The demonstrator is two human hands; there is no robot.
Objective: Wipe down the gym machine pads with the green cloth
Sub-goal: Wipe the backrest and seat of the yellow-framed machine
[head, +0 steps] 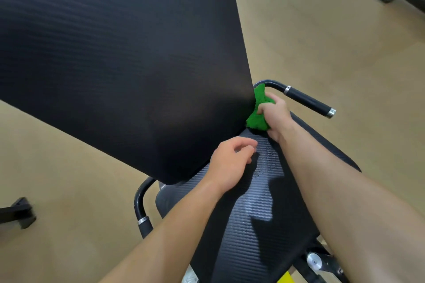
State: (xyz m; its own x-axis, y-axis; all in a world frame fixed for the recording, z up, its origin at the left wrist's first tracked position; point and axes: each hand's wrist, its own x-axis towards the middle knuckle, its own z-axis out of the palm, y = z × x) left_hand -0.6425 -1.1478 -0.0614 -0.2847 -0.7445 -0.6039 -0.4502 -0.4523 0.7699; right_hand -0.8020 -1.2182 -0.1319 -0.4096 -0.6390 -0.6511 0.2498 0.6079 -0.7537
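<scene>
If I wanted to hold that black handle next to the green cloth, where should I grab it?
Grab the handle on its thick black sleeve, between the two silver rings. Come from above and curl your fingers round: that stretch is straight, round and free. The bent end is crowded by the green cloth in the right hand.

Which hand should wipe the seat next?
Probably the right hand: it grips the green cloth, bunched where the back pad meets the seat pad, so it could sweep straight onto the seat. The left hand holds nothing, its fingers loosely curled over the seat pad.
</scene>
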